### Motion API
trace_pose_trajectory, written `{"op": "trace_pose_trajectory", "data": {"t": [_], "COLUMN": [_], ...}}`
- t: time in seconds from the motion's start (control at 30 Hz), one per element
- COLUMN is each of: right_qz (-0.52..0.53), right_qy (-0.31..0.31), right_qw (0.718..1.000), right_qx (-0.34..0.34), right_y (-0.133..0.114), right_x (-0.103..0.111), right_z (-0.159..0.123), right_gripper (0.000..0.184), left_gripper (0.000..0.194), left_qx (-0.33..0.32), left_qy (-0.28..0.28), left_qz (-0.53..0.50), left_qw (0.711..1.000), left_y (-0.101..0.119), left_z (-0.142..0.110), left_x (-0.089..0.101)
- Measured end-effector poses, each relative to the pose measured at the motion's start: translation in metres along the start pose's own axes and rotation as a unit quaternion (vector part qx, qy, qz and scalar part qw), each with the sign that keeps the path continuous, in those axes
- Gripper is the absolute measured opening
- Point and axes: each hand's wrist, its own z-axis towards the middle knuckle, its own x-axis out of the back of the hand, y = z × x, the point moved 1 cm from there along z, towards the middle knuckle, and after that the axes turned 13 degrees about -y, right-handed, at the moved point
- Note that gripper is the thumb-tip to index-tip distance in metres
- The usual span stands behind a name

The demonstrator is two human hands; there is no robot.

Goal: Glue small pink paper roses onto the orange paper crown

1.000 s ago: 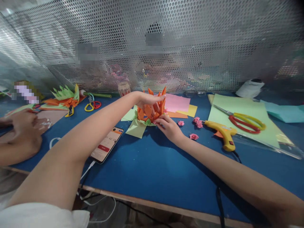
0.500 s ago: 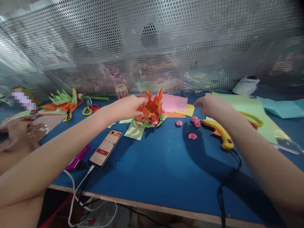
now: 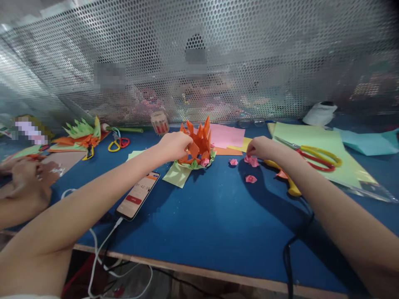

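Observation:
An orange folded-paper crown [image 3: 204,141] with tall pointed tips stands on the blue table, its base ringed by green paper leaves [image 3: 195,165] and a few pink roses. My left hand [image 3: 176,146] is closed on its left side, thumb and fingers pinching an orange flap. Over to the right, my right hand [image 3: 261,148] reaches down with fingers pinched at a pink paper rose [image 3: 252,161]; the fingertips partly cover it. Two more loose roses lie close by, a paper rose [image 3: 233,162] and a nearer one [image 3: 251,179]. Under my right forearm is a yellow glue gun [image 3: 293,189].
A phone [image 3: 139,195] on a white cable lies left of centre. Scissors [image 3: 321,160] rest on green sheets [image 3: 349,174] at right. Pink paper [image 3: 229,137] and a jar [image 3: 160,123] stand behind. Another person's hands [image 3: 26,178] work at far left, before a perforated metal screen [image 3: 249,62].
My left hand has lowered and closed on the crown's flap. My right hand has come down and left onto the roses, its fingers drawing together, and the scissors now show.

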Motion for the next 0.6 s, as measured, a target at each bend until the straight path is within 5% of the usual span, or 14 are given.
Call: {"op": "trace_pose_trajectory", "data": {"t": [0.13,0.27,0.37,0.5,0.6], "right_qz": [0.019,0.04,0.017,-0.01,-0.031], "right_qy": [-0.1,-0.118,-0.092,-0.115,-0.117], "right_qw": [0.994,0.99,0.994,0.969,0.942], "right_qx": [0.045,0.066,-0.051,-0.219,-0.312], "right_y": [-0.026,-0.037,-0.033,-0.028,-0.017], "right_x": [0.008,0.022,0.044,0.075,0.077], "right_z": [-0.007,-0.018,-0.036,-0.07,-0.09], "right_gripper": [0.015,0.017,0.018,0.038,0.056], "left_gripper": [0.021,0.021,0.021,0.019,0.019], "left_qx": [0.005,-0.014,-0.027,-0.041,-0.146], "left_qy": [0.025,0.046,0.078,0.224,0.216], "left_qz": [-0.057,-0.148,-0.209,-0.194,-0.132], "left_qw": [0.998,0.988,0.974,0.954,0.956], "left_y": [0.01,0.019,0.023,0.037,0.061], "left_z": [0.005,0.008,0.004,-0.013,-0.02], "left_x": [-0.002,-0.003,-0.004,-0.011,-0.025]}}
